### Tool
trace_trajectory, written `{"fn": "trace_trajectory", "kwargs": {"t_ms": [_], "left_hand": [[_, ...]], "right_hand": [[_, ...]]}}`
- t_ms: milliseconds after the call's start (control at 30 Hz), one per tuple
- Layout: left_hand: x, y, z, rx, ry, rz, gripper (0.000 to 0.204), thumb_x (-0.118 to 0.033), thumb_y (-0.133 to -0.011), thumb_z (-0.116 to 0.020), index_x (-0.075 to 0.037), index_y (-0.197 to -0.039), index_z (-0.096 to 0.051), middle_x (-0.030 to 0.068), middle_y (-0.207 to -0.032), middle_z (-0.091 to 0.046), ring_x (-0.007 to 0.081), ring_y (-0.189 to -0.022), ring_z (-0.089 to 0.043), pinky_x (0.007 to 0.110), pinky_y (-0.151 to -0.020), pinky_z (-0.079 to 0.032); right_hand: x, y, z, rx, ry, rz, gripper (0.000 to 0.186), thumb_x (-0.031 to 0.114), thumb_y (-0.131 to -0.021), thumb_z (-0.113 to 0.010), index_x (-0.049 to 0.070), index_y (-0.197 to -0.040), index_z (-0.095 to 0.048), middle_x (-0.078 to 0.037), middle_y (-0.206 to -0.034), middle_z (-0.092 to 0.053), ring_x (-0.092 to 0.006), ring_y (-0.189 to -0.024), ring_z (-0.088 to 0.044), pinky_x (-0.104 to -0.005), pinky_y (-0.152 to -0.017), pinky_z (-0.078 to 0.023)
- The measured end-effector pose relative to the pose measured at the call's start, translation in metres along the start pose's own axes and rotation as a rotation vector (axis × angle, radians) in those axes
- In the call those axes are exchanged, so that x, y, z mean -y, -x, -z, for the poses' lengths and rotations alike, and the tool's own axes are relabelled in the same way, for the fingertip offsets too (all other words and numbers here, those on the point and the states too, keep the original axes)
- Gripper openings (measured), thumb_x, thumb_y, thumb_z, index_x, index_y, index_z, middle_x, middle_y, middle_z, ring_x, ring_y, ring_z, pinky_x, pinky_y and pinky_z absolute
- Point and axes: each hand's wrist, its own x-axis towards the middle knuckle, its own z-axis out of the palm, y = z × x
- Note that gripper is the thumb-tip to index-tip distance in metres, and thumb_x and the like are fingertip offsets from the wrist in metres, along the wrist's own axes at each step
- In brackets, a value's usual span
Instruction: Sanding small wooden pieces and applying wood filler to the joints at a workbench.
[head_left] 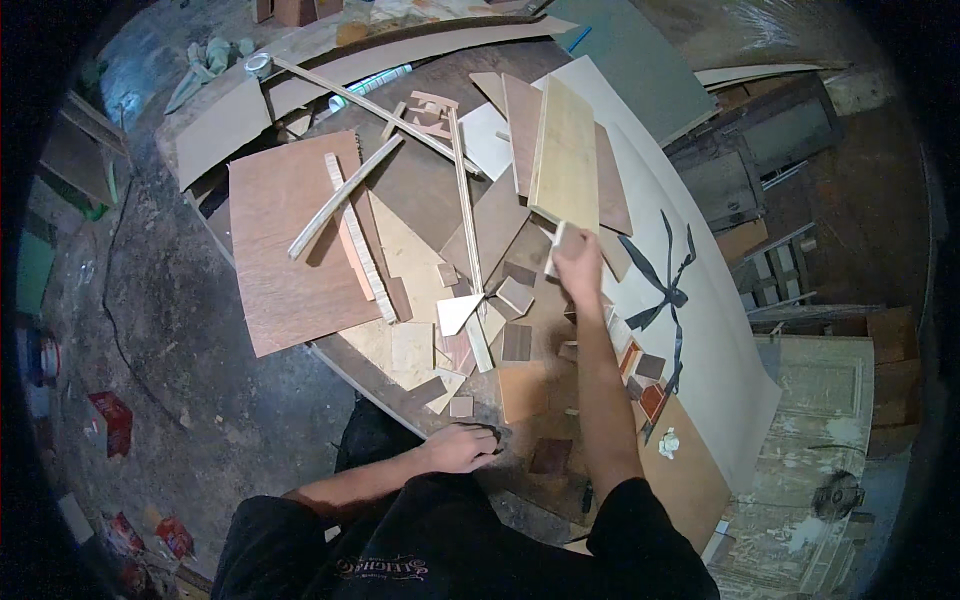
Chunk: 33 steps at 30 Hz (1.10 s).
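My right hand [578,272] reaches forward over the worktable, closed round a small wood block [558,248] with pale edges. Just beyond that block lies a long pale wooden board [566,150], resting on thinner brown panels [522,120]. Close to the table's near edge, my left hand [460,448] has its fingers curled against something dark that I cannot make out. Between the hands are several small wood squares, among them a dark square [517,342], an orange-brown square [524,390] and a white angular piece [458,314].
A large reddish plywood sheet [280,240] overhangs the table's left side, with wooden strips [345,195] across it. Black straps [672,297] lie on a white sheet [735,370] to the right. Cardboard pieces [225,135] and a tape roll [259,65] are at the far left.
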Motion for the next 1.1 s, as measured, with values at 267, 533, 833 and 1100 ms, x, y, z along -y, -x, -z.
{"fn": "trace_trajectory", "kwargs": {"t_ms": [267, 533, 833, 1100], "left_hand": [[0.001, -0.005, 0.004, -0.016, -0.084, -0.021, 0.017, -0.022, -0.083, -0.065, -0.007, -0.079, -0.058, 0.0085, -0.079, -0.059, 0.0294, -0.082, -0.061, 0.040, -0.072, -0.050], [-0.004, -0.018, -0.008, 0.040, -0.108, 0.109, 0.013, -0.020, -0.083, -0.067, -0.007, -0.084, -0.069, 0.0094, -0.087, -0.069, 0.0304, -0.085, -0.065, 0.039, -0.074, -0.052], [-0.050, -0.060, -0.051, -0.119, -0.198, 0.201, 0.046, -0.025, -0.083, -0.071, -0.008, -0.124, -0.058, 0.0139, -0.120, -0.057, 0.0335, -0.110, -0.053, 0.041, -0.093, -0.042], [-0.064, -0.063, -0.116, -0.027, -0.555, 0.317, 0.083, -0.049, -0.074, -0.075, -0.012, -0.141, -0.044, 0.0121, -0.136, -0.047, 0.0339, -0.125, -0.041, 0.047, -0.104, -0.030]], "right_hand": [[0.030, 0.165, 0.144, 0.033, -0.467, -0.439, 0.057, 0.006, -0.081, -0.071, 0.010, -0.133, -0.047, -0.010, -0.122, -0.055, -0.0202, -0.103, -0.058, -0.0316, -0.083, -0.053], [-0.018, 0.348, 0.127, 0.226, -0.144, -0.243, 0.065, 0.009, -0.070, -0.077, 0.005, -0.128, -0.049, -0.023, -0.125, -0.051, -0.0425, -0.118, -0.048, -0.0492, -0.099, -0.041], [-0.083, 0.367, 0.123, 0.131, -0.168, -0.162, 0.066, 0.021, -0.076, -0.072, 0.010, -0.136, -0.046, -0.014, -0.138, -0.042, -0.0388, -0.126, -0.038, -0.0533, -0.103, -0.033], [-0.167, 0.353, 0.121, 0.103, -0.183, -0.123, 0.025, 0.010, -0.083, -0.067, 0.002, -0.106, -0.062, -0.015, -0.107, -0.063, -0.0358, -0.103, -0.059, -0.0453, -0.089, -0.046]]}}
